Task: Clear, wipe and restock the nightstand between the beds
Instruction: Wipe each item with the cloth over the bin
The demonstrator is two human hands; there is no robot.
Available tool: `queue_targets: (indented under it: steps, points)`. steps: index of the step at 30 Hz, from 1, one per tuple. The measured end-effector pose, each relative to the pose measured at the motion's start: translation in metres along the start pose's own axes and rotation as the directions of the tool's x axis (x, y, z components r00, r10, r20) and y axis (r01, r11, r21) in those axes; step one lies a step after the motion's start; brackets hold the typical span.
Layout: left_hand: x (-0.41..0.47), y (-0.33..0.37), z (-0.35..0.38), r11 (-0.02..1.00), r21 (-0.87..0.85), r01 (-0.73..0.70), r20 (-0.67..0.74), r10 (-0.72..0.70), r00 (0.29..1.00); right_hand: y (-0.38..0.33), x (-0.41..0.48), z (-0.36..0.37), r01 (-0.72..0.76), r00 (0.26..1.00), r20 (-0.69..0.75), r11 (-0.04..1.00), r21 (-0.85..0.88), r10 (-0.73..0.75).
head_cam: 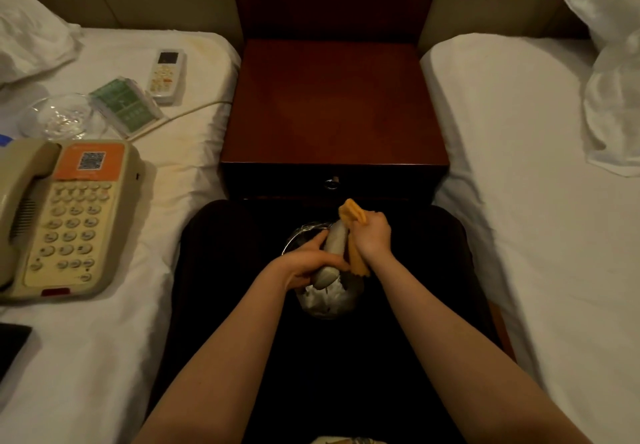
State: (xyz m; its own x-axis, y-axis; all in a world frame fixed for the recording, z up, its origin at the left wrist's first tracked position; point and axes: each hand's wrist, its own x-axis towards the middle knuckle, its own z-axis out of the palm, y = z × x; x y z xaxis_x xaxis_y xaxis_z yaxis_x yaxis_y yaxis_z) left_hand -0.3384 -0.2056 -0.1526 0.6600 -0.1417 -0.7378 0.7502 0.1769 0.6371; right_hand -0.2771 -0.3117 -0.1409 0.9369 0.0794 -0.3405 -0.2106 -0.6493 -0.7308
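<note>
A lined waste bin (327, 300) is standing on the dark floor in front of the nightstand (334, 104), and pale crumpled material is lying inside it; what that material is cannot be made out. Both hands are working directly above the bin. The left hand (306, 263) is gripping the lower end of a grey, remote-shaped object (334, 253), whose identity is unclear in the dim light. The right hand (374, 234) is clutching an orange cloth (353, 215), which is pressing against the object's upper end and hanging beside it. The nightstand top is showing bare wood between the two beds. On the left bed (104, 322) are resting a telephone (65, 215), a glass ashtray (64, 116), a green packet (124, 104) and a white remote (166, 75).
</note>
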Motion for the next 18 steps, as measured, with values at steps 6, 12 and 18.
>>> queue_targets:
  steps: [6, 12, 18]
  points:
    - [-0.002, 0.001, -0.006, 1.0, -0.011, -0.014, -0.04, 0.014, 0.999, -0.005, -0.01, 0.006, 0.192, 0.958, 0.235, 0.977, -0.098, -0.164]
    - [0.001, 0.0, -0.003, 0.998, -0.069, 0.013, -0.047, -0.017, 0.999, -0.001, -0.002, 0.0, -0.109, 0.992, -0.056, 0.989, 0.098, 0.115]
    - [0.006, 0.002, -0.003, 0.95, -0.293, -0.106, -0.129, 0.07, 0.989, -0.001, -0.008, 0.004, -0.062, 0.966, 0.257, 0.989, 0.131, 0.026]
